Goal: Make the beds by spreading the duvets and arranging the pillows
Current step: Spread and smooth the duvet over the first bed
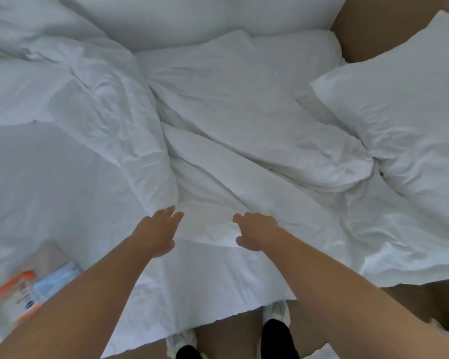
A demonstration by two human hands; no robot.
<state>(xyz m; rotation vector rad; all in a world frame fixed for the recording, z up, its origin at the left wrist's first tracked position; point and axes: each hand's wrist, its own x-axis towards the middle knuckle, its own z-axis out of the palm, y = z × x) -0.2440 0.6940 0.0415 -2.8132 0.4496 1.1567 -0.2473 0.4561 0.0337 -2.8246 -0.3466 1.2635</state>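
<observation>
A crumpled white duvet (pixel 244 141) lies in heaped folds across the bed's middle. A second bunched duvet (pixel 94 99) lies to its left. One white pillow (pixel 405 104) rests at the right edge, and another pillow (pixel 192 19) lies at the far end. My left hand (pixel 160 230) reaches forward with relaxed fingers to the edge of the left fold. My right hand (pixel 255 230) hovers just over the middle duvet, fingers loosely curled and holding nothing. Whether either hand touches the cloth is unclear.
A white sheet (pixel 49 177) covers the mattress on the left. A blurred packet with orange and blue print (pixel 34 286) lies on it near my left forearm. Brown floor (pixel 412 301) shows at the right and below, where my shoes (pixel 275 312) stand against the bed's edge.
</observation>
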